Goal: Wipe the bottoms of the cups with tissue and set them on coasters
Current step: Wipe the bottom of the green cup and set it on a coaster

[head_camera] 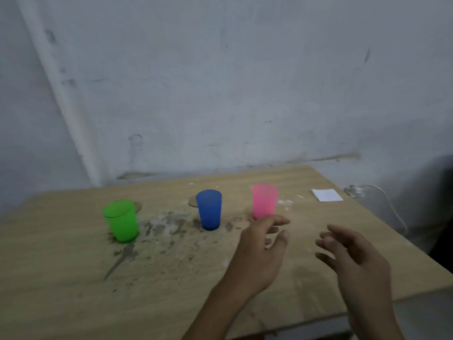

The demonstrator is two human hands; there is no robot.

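Green cup (pixel 121 220), blue cup (pixel 209 209) and pink cup (pixel 264 203) are stood upright on the desk (pixel 73 278), contents unseen; nothing is held by either hand, left (pixel 257 253) and right (pixel 355 261), fingers spread.

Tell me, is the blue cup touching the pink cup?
Apart. The head view shows a clear strip of bare wooden table between the blue cup and the pink cup.

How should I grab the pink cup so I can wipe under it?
Wrap your fingers round the middle of the pink cup, coming from the front, where the left hand is already near. It stands upright and widens upward, so a side grip won't slip and leaves the bottom free.
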